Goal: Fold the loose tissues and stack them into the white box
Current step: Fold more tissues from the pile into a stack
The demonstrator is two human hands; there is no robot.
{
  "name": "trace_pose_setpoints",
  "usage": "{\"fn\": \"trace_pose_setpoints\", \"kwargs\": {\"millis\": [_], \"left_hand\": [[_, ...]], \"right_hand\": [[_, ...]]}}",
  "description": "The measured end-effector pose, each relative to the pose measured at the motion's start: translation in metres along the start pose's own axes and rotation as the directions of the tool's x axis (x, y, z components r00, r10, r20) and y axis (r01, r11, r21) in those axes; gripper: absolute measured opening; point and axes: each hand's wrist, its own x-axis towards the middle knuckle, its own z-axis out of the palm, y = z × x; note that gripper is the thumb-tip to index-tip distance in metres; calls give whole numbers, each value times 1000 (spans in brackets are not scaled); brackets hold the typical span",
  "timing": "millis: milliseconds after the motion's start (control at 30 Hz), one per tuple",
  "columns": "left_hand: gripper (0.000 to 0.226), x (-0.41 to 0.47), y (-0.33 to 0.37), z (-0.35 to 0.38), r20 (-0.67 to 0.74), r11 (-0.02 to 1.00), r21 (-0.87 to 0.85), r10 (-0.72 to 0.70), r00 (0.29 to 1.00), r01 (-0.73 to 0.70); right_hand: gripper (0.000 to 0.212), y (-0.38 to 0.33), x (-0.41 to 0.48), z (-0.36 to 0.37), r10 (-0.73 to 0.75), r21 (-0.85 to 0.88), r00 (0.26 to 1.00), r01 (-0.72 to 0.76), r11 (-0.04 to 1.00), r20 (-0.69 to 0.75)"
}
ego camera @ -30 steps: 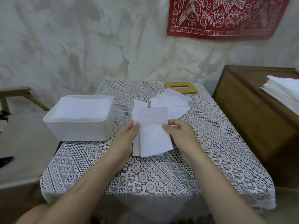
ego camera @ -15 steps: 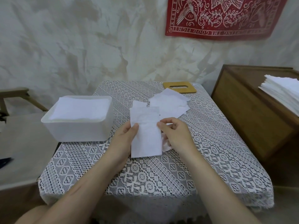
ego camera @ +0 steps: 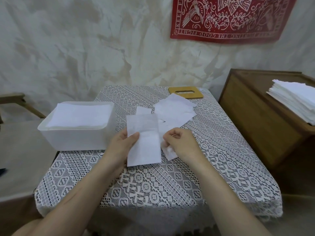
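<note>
The left hand (ego camera: 121,147) pinches the folded tissue (ego camera: 144,143) at its left edge, thumb on top and fingers beneath, holding it as a long strip just above the desk (ego camera: 170,184). The right hand (ego camera: 181,143) has its fingers curled at the strip's right edge. Whether they grip the strip or the crumpled sheet (ego camera: 168,153) poking out under them cannot be told. The fold looks complete, so the strip should probably be carried flat, edges kept aligned, and laid squarely on the pile. That goes leftward of the left fingers, where the white box (ego camera: 75,142) stands near, already filled close to its rim. Just beyond the right fingers lie the loose tissues (ego camera: 175,111), overlapping, with a wooden lid (ego camera: 186,93) behind them. Nothing blocks the path to the box. Well off to the right, a cabinet (ego camera: 255,125) carries a stack of tissues (ego camera: 294,101).
</note>
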Motion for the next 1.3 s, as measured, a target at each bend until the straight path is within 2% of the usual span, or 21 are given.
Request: {"fn": "trace_pose_setpoints", "kwargs": {"millis": [100, 200, 300, 400, 567, 733, 900, 1033, 1200, 1300], "left_hand": [[19, -1, 2, -5, 2, 1000, 5, -13, 1000, 13], [22, -2, 2, -6, -4, 1000, 3, -22, 1000, 22], [25, -1, 2, -7, -19, 1000, 9, -27, 999, 27], [25, -1, 2, -8, -10, 999, 19, -27, 1000, 27], [24, -2, 1, -7, -2, 999, 25, -28, 1000, 28], [24, -4, 3, -6, -9, 999, 22, -32, 999, 33], [28, -7, 3, -6, -4, 1000, 11, -28, 1000, 28], [30, -9, 3, -2, 8, 1000, -2, -28, 1000, 28], [28, -9, 4, -2, 10, 1000, -10, -28, 1000, 28], [28, -8, 3, -2, 16, 1000, 3, -27, 1000, 27]], "right_hand": [[13, 7, 4, -17, -33, -264, 991, -2, 965, -128], [13, 14, 7, -31, -82, -523, 973, -45, 851, -217], [29, 17, 10, -34, -39, -610, 973, -111, 785, -228], [26, 17, 13, -35, 35, -563, 978, -148, 813, -206], [12, 14, 13, -36, 22, -464, 978, -117, 878, -206], [16, 16, 7, -47, 85, -159, 989, -103, 982, -117], [16, 20, -6, -65, 99, -32, 992, -101, 994, -75], [10, 23, -7, -70, 168, -83, 986, -166, 983, 11], [35, 21, 3, -63, 188, -86, 982, -187, 979, 3], [43, 20, 13, -59, 170, -210, 984, -177, 962, -51]]}}
